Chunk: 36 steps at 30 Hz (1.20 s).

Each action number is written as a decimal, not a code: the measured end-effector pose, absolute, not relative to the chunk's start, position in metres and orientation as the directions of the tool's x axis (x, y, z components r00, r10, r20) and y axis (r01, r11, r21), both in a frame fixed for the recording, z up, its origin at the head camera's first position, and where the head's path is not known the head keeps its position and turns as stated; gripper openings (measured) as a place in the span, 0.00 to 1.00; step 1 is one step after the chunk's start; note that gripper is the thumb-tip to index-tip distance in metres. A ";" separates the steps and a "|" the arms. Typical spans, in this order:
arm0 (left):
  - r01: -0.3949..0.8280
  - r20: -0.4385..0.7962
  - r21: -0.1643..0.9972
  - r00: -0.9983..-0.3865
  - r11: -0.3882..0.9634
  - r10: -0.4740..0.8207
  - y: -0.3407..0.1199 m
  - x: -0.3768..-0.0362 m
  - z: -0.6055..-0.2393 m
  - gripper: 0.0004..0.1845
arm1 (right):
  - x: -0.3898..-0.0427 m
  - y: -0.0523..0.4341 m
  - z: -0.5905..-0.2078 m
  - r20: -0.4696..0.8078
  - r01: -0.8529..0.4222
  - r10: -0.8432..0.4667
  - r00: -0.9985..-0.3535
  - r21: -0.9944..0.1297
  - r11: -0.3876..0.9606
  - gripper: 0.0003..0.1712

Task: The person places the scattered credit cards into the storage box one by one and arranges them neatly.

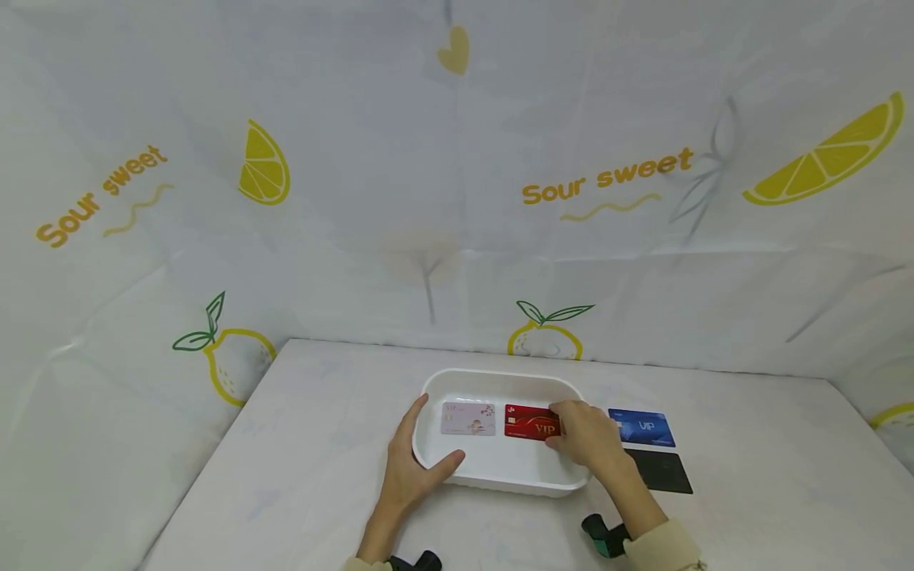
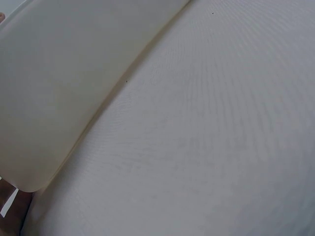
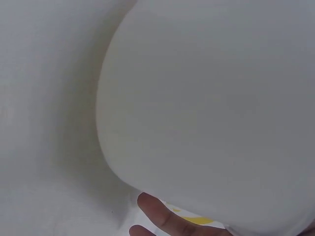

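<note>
Two cards already lie flat inside the white tray (image 1: 500,382): a pale pink card (image 1: 467,419) on the left and a red card (image 1: 530,422) beside it, close but apart. The right hand (image 1: 584,433) reaches over the tray's right end with its fingers curled down onto the right edge of the red card; whether they pinch it or only press on it is hidden by the back of the hand. The left hand (image 1: 408,468) steadies the tray at its near left corner, fingers spread along the outer wall and the thumb hooked over the rim.

Outside the tray, on the table (image 1: 321,444) just to its right, a blue card (image 1: 641,427) lies flat, and a black card (image 1: 662,471) sits just in front of it, partly hidden behind the right wrist. Judging from this layout, roughly half the cards are in, with the blue and black ones left outside.

Both wrist views show only the tray's blank white wall at close range.
</note>
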State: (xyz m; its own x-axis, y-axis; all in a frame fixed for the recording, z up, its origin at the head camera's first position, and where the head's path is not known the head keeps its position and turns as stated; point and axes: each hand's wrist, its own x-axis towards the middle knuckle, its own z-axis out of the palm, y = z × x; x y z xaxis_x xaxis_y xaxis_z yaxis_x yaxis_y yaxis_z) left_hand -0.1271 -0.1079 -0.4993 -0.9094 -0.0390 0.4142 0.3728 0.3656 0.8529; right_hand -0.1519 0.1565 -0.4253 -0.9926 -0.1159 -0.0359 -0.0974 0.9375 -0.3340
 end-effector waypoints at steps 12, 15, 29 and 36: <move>0.368 0.407 0.861 -0.912 0.350 -0.042 -0.107 -0.127 -0.499 0.53 | -0.153 0.158 -0.424 -0.060 -0.093 -0.121 -0.991 -0.342 0.935 0.31; 0.367 0.406 0.862 -0.913 0.349 -0.043 -0.107 -0.127 -0.499 0.53 | -0.153 0.159 -0.425 -0.053 -0.100 -0.127 -0.991 -0.350 0.931 0.30; 0.358 0.398 0.864 -0.916 0.354 -0.045 -0.107 -0.126 -0.498 0.53 | -0.146 0.163 -0.414 -0.073 -0.107 -0.146 -0.987 -0.382 0.918 0.28; 0.361 0.399 0.863 -0.916 0.354 -0.039 -0.107 -0.127 -0.499 0.53 | -0.138 0.166 -0.404 -0.054 -0.111 -0.143 -0.988 -0.388 0.915 0.29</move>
State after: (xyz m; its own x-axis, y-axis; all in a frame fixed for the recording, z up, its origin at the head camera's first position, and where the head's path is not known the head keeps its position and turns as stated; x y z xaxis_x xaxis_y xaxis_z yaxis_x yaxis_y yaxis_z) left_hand -0.1268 -0.1072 -0.4986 -0.9161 -0.0392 0.3989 0.3605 0.3544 0.8628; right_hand -0.1379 0.1660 -0.4040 -0.9883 -0.1425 -0.0536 -0.1110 0.9152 -0.3875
